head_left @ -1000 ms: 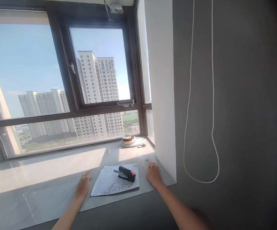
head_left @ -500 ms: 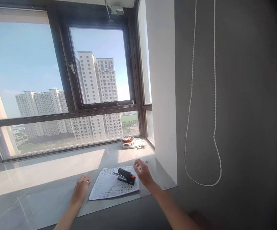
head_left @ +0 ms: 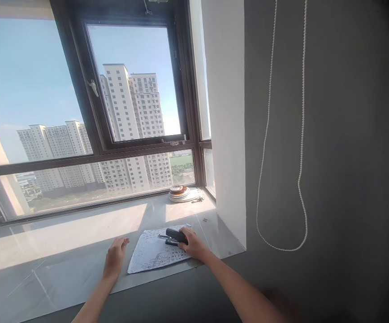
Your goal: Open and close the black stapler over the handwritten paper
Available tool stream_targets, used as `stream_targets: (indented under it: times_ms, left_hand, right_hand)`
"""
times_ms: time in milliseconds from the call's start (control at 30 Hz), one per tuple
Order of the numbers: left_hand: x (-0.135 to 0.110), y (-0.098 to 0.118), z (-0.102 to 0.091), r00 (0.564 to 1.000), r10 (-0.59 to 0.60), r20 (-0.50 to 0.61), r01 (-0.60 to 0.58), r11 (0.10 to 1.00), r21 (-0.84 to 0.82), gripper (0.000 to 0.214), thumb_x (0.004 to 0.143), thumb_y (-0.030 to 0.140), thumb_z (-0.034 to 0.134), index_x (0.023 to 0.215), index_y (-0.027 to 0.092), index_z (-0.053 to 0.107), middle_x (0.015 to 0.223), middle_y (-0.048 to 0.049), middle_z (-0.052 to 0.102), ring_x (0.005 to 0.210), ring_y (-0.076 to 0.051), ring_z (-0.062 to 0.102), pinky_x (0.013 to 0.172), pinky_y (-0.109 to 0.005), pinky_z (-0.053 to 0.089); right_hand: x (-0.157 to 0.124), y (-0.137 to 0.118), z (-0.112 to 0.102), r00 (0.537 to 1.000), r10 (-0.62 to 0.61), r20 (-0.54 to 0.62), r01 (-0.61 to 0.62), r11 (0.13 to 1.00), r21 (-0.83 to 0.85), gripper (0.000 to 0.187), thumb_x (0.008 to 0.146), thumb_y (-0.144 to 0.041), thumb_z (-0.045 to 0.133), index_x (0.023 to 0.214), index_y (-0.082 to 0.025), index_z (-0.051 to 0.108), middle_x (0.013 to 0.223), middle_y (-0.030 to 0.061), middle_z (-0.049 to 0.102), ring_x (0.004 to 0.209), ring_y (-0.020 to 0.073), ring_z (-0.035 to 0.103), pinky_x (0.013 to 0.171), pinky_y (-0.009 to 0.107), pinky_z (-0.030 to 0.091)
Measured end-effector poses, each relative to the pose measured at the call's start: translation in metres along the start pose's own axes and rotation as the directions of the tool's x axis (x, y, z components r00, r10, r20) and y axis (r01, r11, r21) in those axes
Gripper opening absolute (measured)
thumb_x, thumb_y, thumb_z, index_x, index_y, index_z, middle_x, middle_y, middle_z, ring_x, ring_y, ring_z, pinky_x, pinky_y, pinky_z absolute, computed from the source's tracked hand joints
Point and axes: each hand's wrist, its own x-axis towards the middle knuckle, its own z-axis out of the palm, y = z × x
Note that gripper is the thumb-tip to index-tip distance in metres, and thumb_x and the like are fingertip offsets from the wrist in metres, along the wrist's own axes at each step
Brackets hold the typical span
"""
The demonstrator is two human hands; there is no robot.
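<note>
A black stapler [head_left: 172, 236] lies on a printed sheet of paper [head_left: 150, 255] on the pale window sill [head_left: 63, 242]. My right hand [head_left: 191, 244] is laid over the stapler's right end, fingers curled around it. My left hand [head_left: 114, 258] rests flat on the sill just left of the paper, fingers stretched out and holding nothing.
A stack of plates [head_left: 180, 194] sits in the sill's far right corner by the window frame. Small loose staples [head_left: 205, 220] lie on the sill right of the paper. A white pillar [head_left: 226, 134] and a grey wall with a hanging bead cord [head_left: 282, 134] close off the right.
My right hand has moved left from the bare sill onto the stapler and closed on it. My left hand stays beside the paper. The view has tilted slightly.
</note>
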Motion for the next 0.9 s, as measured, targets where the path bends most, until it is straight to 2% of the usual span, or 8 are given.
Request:
stream_targets:
  times_ms: [67,167,233,333,467,567,733,900]
  left_hand:
    - [-0.003,0.023,0.000,0.999,-0.016,-0.032,0.013,0.997,-0.081,0.044,0.097,0.053,0.039,0.083,0.021,0.066,0.087,-0.0098,0.071,0.083,-0.028,0.069,0.074,-0.036,0.050]
    - [-0.007,0.065,0.007,0.999,-0.020,0.029,0.026,0.972,-0.234,0.047,0.096,0.058,0.045,0.095,0.020,0.072,0.073,-0.0047,0.068,0.066,-0.023,0.064,0.065,-0.032,0.048]
    - [-0.009,0.088,0.014,0.998,0.014,0.064,0.009,0.935,-0.354,0.048,0.096,0.059,0.047,0.104,0.019,0.074,0.074,-0.0035,0.068,0.059,-0.019,0.059,0.062,-0.031,0.048]
    - [-0.013,0.109,0.027,0.995,0.043,0.093,0.003,0.893,-0.449,0.048,0.093,0.061,0.054,0.098,0.019,0.077,0.083,-0.0055,0.071,0.060,-0.017,0.058,0.060,-0.030,0.050]
    - [-0.022,0.111,0.038,0.976,0.199,0.089,-0.143,0.891,-0.431,0.045,0.091,0.059,0.062,0.106,0.021,0.079,0.081,-0.0051,0.071,0.064,-0.019,0.061,0.064,-0.032,0.052]
    - [-0.025,0.108,0.045,0.940,0.331,0.080,-0.280,0.887,-0.368,0.038,0.096,0.050,0.058,0.114,0.022,0.077,0.089,-0.0068,0.072,0.078,-0.022,0.067,0.074,-0.035,0.053]
    - [-0.026,0.105,0.050,0.931,0.350,0.107,-0.315,0.915,-0.251,0.036,0.102,0.037,0.048,0.127,0.022,0.069,0.109,-0.0114,0.074,0.099,-0.028,0.069,0.085,-0.040,0.053]
    - [-0.025,0.113,0.045,0.894,0.425,0.142,-0.401,0.900,-0.170,0.026,0.102,0.033,0.050,0.111,0.022,0.072,0.107,-0.0101,0.074,0.103,-0.030,0.066,0.093,-0.045,0.049]
  right_hand:
    - [0.002,0.002,0.001,1.000,0.023,0.001,-0.023,1.000,0.006,0.039,0.083,-0.022,0.073,0.120,-0.023,0.063,0.122,0.0066,0.065,0.110,0.0231,0.061,0.093,0.031,0.046]
    - [0.003,0.005,0.003,0.998,0.064,-0.006,-0.064,0.998,-0.004,0.032,0.081,-0.025,0.076,0.111,-0.021,0.066,0.113,0.0056,0.066,0.103,0.0220,0.061,0.088,0.030,0.046]
    - [0.003,0.007,0.003,0.997,0.071,-0.014,-0.071,0.997,-0.012,0.030,0.080,-0.026,0.076,0.108,-0.020,0.066,0.110,0.0051,0.066,0.100,0.0215,0.060,0.086,0.029,0.046]
    - [0.002,0.010,0.003,0.998,0.048,-0.036,-0.047,0.999,0.018,0.029,0.081,-0.024,0.075,0.108,-0.021,0.066,0.111,0.0053,0.065,0.101,0.0216,0.060,0.088,0.030,0.046]
    - [0.003,0.016,0.004,0.996,0.034,-0.079,-0.026,0.995,0.100,0.043,0.083,-0.019,0.071,0.125,-0.024,0.062,0.124,0.0065,0.062,0.109,0.0230,0.060,0.094,0.034,0.047]
    - [0.005,0.021,0.006,0.997,0.038,-0.073,-0.031,0.995,0.095,0.044,0.083,-0.018,0.072,0.125,-0.026,0.063,0.126,0.0072,0.062,0.112,0.0253,0.060,0.097,0.037,0.047]
    - [0.007,0.023,0.004,0.997,-0.005,-0.076,0.014,0.993,0.119,0.044,0.082,-0.015,0.072,0.125,-0.025,0.066,0.127,0.0081,0.063,0.120,0.0274,0.058,0.104,0.040,0.045]
    - [0.007,0.022,0.002,0.997,-0.023,-0.075,0.032,0.991,0.128,0.043,0.081,-0.012,0.072,0.123,-0.023,0.068,0.122,0.0080,0.067,0.117,0.0278,0.059,0.104,0.042,0.045]
